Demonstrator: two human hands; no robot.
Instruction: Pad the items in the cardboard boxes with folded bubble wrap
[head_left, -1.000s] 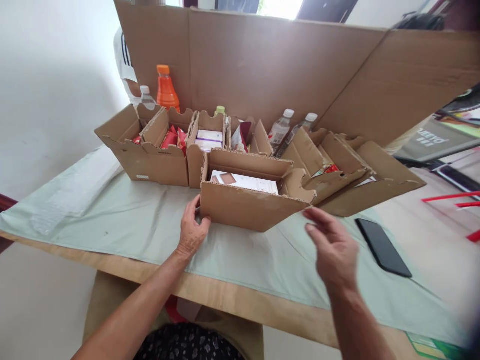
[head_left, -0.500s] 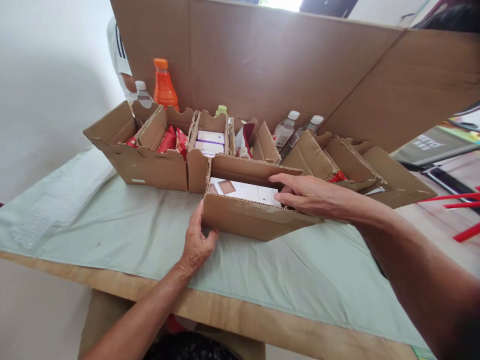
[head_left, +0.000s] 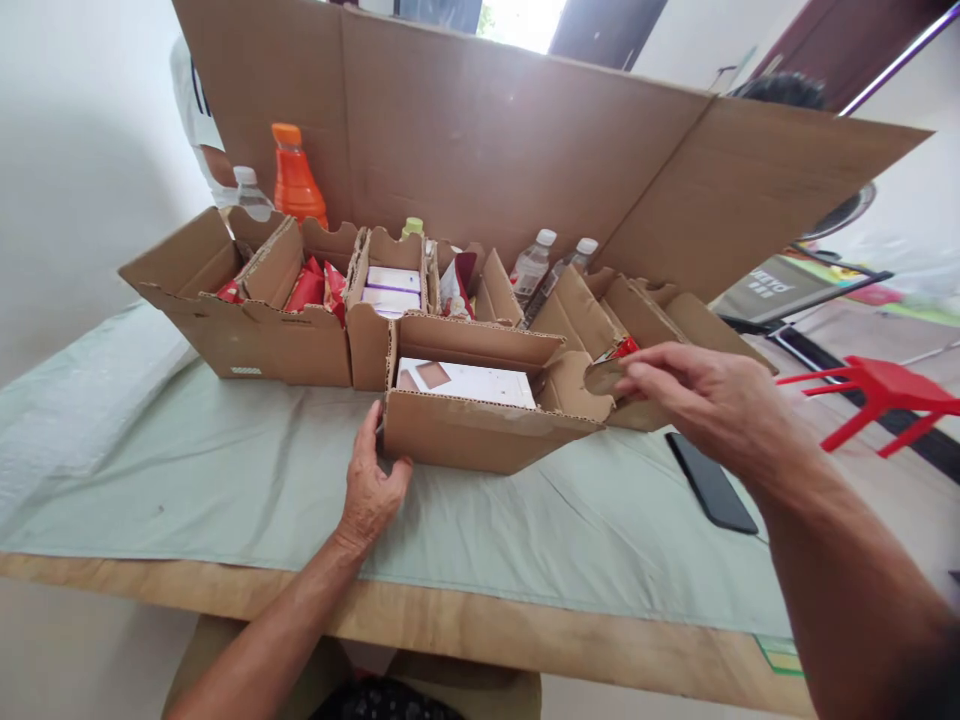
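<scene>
A long, open-topped cardboard box (head_left: 457, 432) stands in front of the row of bins. Inside it lies a white carton (head_left: 480, 385) with a brown printed patch on top. My left hand (head_left: 373, 495) rests against the box's left end, fingers stretched out and thumb apart. Just past the box's right end, my right hand (head_left: 694, 400) hovers with loosely bent fingers and nothing visible in them. Its fingertips are close to the notched end flap (head_left: 574, 385); whether they touch it I cannot tell.
Behind stand cardboard bins (head_left: 315, 345) holding red packets (head_left: 306, 287) and purple-edged white boxes (head_left: 394, 280). An orange bottle (head_left: 298, 185) and clear bottles (head_left: 531, 265) stand before a tall cardboard panel (head_left: 480, 130). A phone (head_left: 711, 482) lies right; a red stool (head_left: 885, 385) is beyond.
My right hand has come out of the box and moved right, away from the white carton. My left hand stays at the box's left end. The view has shifted to the right.
</scene>
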